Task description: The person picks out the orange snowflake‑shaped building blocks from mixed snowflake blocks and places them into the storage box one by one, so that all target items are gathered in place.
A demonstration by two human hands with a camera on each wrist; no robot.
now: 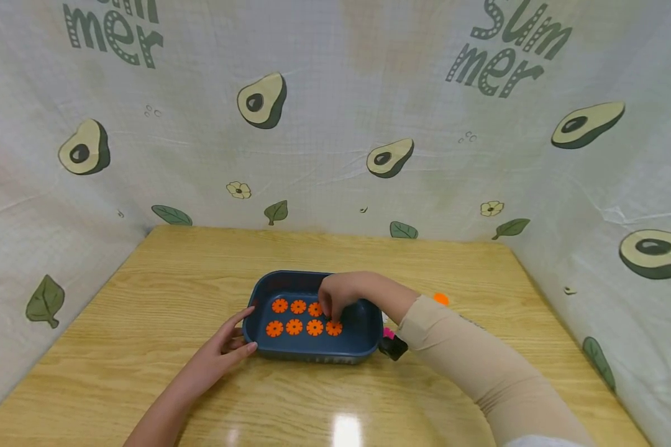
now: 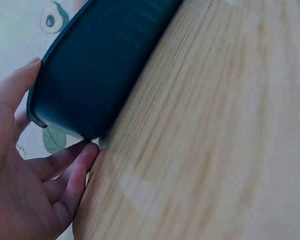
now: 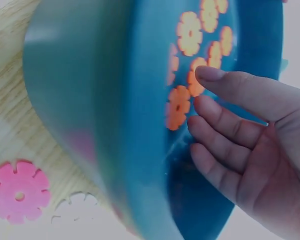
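Observation:
A dark blue oblong bin [image 1: 324, 356] stands on the table. On its floor lie several orange notched plastic discs [image 1: 294, 327], shaped like flowers and set in two rows. My left hand [image 1: 223, 351] holds the bin's left end, with fingertips against the rim and lower wall in the left wrist view. Inside the bin is my right hand [image 1: 341, 295], fingers pointing down beside the front row's rightmost orange disc [image 3: 178, 108]. A gap shows between its thumb and its loosely bent fingers, with no disc visible there. Part of the back row is hidden by that hand.
Right of the bin, a pink notched disc [image 3: 20, 192] and a white one [image 3: 77, 207] lie on the wooden table [image 1: 201, 273]. Farther right is an orange piece [image 1: 440, 298], beyond the beige sleeve [image 1: 481, 366]. A small black object [image 1: 393, 347] shows beside the right forearm. Patterned cloth [image 1: 324, 124] encloses the table.

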